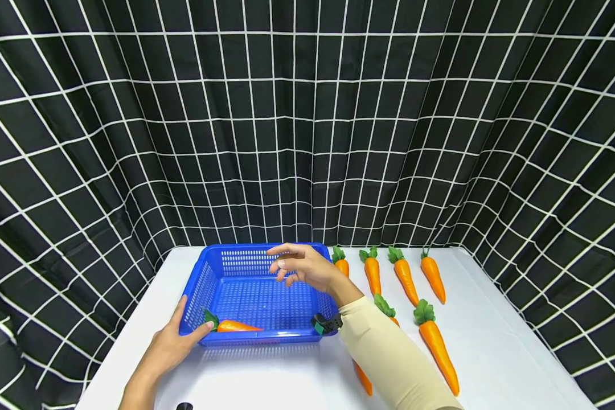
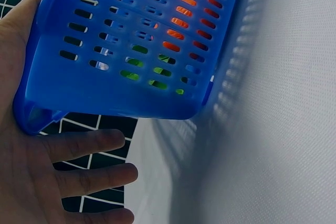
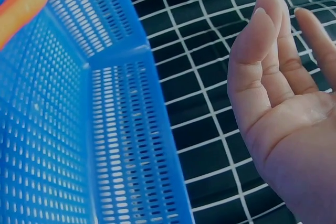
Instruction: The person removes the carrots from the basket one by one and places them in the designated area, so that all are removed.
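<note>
A blue plastic basket (image 1: 261, 337) with slotted walls stands on the white table. Inside it, along the front wall at the left, lies one orange carrot (image 1: 236, 326) with green leaves. My left hand (image 1: 166, 348) touches the basket's front left corner, thumb by the front rim; in the left wrist view its other fingers (image 2: 97, 181) stretch out straight and spread. Over the basket hovers my right hand (image 1: 307, 266), fingers loosely bent and holding nothing. The right wrist view shows that hand's palm (image 3: 294, 129) bare, apart from the basket wall (image 3: 126, 140).
Several carrots lie right of the basket, including a far-right one (image 1: 433, 279) and a nearer one (image 1: 439, 356). My right sleeve (image 1: 384, 353) partly covers others. Black white-gridded cloth (image 1: 292, 125) hangs around the table. A small dark object (image 1: 184, 406) sits at the front edge.
</note>
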The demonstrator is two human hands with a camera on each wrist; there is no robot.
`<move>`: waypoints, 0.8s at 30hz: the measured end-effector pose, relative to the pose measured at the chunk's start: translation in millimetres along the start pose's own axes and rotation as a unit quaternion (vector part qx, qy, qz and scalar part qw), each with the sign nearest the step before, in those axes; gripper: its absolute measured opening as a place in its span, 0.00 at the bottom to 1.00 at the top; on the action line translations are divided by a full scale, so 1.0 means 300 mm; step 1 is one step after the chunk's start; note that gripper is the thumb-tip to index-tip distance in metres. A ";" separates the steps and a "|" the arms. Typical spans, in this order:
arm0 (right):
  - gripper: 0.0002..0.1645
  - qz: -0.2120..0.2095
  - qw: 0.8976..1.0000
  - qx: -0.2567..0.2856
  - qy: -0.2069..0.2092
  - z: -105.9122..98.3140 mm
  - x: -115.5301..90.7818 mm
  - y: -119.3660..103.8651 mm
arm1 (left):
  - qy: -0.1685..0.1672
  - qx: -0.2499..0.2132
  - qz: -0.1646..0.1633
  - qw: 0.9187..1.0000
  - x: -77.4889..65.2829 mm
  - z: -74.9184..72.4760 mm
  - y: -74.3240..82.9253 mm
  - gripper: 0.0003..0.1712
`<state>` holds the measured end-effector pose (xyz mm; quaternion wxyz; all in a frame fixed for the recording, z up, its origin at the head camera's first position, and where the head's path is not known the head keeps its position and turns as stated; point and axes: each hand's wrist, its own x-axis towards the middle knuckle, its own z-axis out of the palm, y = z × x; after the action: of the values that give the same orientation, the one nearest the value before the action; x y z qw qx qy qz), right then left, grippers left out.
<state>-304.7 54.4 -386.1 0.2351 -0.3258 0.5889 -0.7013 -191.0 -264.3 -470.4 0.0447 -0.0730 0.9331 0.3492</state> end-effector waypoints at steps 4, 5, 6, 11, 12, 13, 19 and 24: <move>0.26 0.013 1.000 -0.003 -0.008 -0.002 0.018 0.013 | 0.002 0.003 0.002 1.000 0.001 -0.001 0.005 0.64; 0.27 0.017 1.000 -0.006 -0.009 -0.002 0.023 0.015 | 0.002 0.003 0.003 1.000 0.000 -0.001 0.006 0.64; 0.26 0.021 1.000 -0.010 -0.010 -0.002 0.029 0.019 | 0.002 0.004 0.003 1.000 -0.001 -0.001 0.005 0.64; 0.23 0.039 0.998 -0.039 -0.026 -0.007 0.070 0.045 | -0.001 0.006 -0.001 1.000 -0.003 -0.001 0.003 0.64; 0.22 0.041 0.998 -0.045 -0.034 -0.010 0.078 0.051 | -0.002 0.007 -0.003 1.000 -0.001 0.000 0.005 0.65; 0.22 0.045 0.997 -0.048 -0.044 -0.008 0.090 0.061 | -0.003 0.007 -0.007 1.000 -0.003 -0.001 0.001 0.65; 0.22 0.067 0.994 -0.056 -0.068 -0.009 0.140 0.111 | -0.007 0.001 -0.005 1.000 -0.003 0.001 -0.004 0.65; 0.22 0.096 0.990 -0.076 -0.071 -0.003 0.166 0.148 | -0.006 0.005 -0.006 1.000 0.002 0.002 0.002 0.65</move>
<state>-341.5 10.7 -420.7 0.3174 -0.3341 0.6506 -0.6036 -191.6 -263.6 -470.4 0.0527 -0.0759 0.9341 0.3448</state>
